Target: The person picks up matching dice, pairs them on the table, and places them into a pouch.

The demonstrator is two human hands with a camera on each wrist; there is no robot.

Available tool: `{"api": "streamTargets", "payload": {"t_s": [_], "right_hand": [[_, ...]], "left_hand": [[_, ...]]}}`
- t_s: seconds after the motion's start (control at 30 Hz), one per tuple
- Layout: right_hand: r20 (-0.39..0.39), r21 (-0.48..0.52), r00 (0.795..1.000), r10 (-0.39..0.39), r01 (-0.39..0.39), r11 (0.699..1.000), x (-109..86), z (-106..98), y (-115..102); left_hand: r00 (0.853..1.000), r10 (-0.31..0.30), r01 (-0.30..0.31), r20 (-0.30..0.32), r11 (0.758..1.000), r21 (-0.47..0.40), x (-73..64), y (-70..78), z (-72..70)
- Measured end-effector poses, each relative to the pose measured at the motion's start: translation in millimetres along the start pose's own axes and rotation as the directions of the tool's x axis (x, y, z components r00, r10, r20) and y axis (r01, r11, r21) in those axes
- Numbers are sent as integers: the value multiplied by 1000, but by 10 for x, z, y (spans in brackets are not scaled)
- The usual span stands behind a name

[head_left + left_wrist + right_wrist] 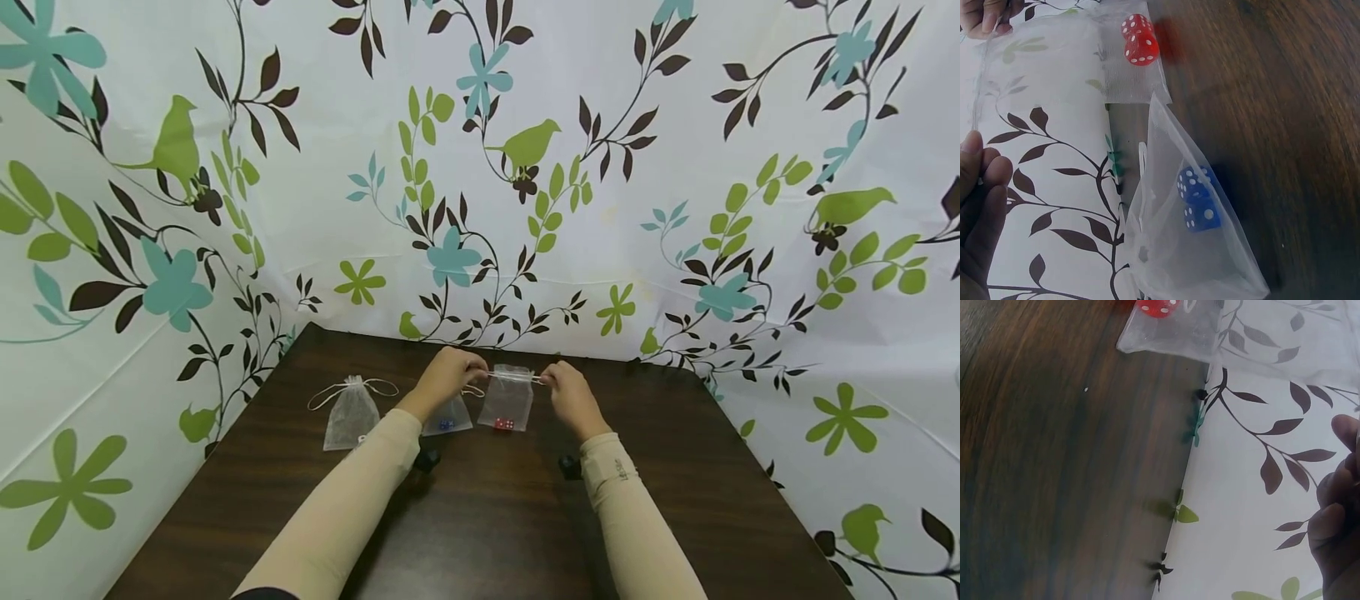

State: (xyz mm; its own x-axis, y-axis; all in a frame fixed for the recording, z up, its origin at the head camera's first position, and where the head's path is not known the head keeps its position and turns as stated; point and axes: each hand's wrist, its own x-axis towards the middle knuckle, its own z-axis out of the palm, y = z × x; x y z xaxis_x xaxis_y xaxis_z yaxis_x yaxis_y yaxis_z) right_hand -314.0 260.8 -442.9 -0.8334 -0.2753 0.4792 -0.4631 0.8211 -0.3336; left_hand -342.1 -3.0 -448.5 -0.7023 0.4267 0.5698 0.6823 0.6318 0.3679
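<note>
Between my two hands stands a sheer white drawstring pouch (514,396), its neck bunched along the string. Two red dice (1141,45) lie at its bottom. My left hand (447,377) pinches the drawstring at the left side of the neck. On the other side, my right hand (573,400) holds the string's right end, the cord stretched level between them. Just below my left wrist sits a second sheer pouch (1172,262) with blue dice (1200,199) inside, partly covered by the arm in the head view.
Farther left on the dark wooden table (510,517) lies a third sheer pouch (352,414), its string loops spread and a small white item (362,438) near its bottom corner. A leaf-and-bird patterned sheet (480,167) hangs behind the table's far edge.
</note>
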Motion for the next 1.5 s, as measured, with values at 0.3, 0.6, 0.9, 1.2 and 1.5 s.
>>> {"api": "streamTargets", "payload": {"t_s": [0.3, 0.6, 0.9, 1.2, 1.5], "right_hand": [[-11, 9, 1000, 30, -30, 1000, -38, -63, 116], [0, 23, 999, 43, -43, 999, -97, -61, 184], [-15, 35, 999, 51, -51, 998, -51, -89, 203], [2, 30, 991, 136, -136, 990, 25, 86, 235], [133, -39, 971, 197, -194, 980, -37, 248, 214]], "left_hand": [[1000, -6, 6, 2, 1000, 7, 0, -40, -41], [1000, -3, 3, 2, 1000, 10, -31, -55, -37], [996, -83, 83, 21, 997, -3, -30, -63, -61], [961, -260, 249, 97, 962, 114, 12, -89, 84], [928, -301, 239, 218, 932, 273, -27, -47, 261]]}}
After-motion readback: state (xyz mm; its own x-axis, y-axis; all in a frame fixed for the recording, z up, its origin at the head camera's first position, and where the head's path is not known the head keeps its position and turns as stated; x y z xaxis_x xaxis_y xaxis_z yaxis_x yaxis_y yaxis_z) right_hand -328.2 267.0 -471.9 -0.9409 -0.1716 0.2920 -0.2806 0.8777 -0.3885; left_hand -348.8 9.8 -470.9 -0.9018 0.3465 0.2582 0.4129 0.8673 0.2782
